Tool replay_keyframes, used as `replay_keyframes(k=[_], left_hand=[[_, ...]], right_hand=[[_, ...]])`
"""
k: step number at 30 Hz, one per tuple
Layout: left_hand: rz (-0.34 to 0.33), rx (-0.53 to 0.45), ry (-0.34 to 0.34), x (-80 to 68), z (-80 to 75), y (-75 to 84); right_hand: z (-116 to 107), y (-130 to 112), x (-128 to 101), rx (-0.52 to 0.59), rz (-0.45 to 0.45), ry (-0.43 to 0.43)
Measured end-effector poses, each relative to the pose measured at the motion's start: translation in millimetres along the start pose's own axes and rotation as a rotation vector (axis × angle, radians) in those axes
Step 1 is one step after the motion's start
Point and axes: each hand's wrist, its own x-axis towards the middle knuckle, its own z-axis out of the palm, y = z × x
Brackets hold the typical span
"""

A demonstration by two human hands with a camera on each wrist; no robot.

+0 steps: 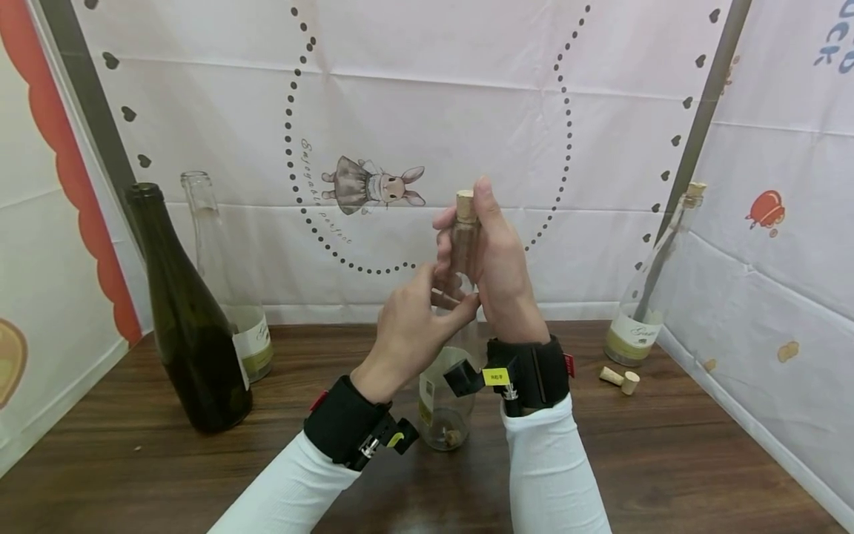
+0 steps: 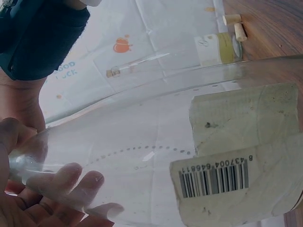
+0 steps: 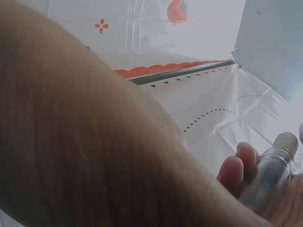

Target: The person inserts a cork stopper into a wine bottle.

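A clear glass bottle (image 1: 463, 404) stands upright on the table in front of me, a cork (image 1: 465, 206) sticking up out of its mouth. My left hand (image 1: 410, 322) grips the bottle's neck low down, thumb in front and fingers behind. Higher up, my right hand (image 1: 503, 271) wraps the neck, its thumb pointing up beside the cork. In the right wrist view the cork (image 3: 286, 141) sits in the rim, with fingertips against the glass. A barcode label (image 2: 213, 179) fills the lower bottle in the left wrist view. Something small and brownish (image 1: 452, 436) lies inside at the bottom.
At the left, a dark green bottle (image 1: 200, 334) stands before a clear uncorked bottle (image 1: 252, 345). A corked clear bottle (image 1: 634, 334) stands back right, with two loose corks (image 1: 620, 380) lying before it. Printed cloth (image 1: 427, 96) closes off the back and sides.
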Motion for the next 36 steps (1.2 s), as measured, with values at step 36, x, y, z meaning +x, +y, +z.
replay_keyframes(k=[36], left_hand=[[-0.005,0.003,0.0,0.3,1.3,0.2]], right_hand=[[-0.8,0.3,1.3,-0.012,-0.005,-0.015]])
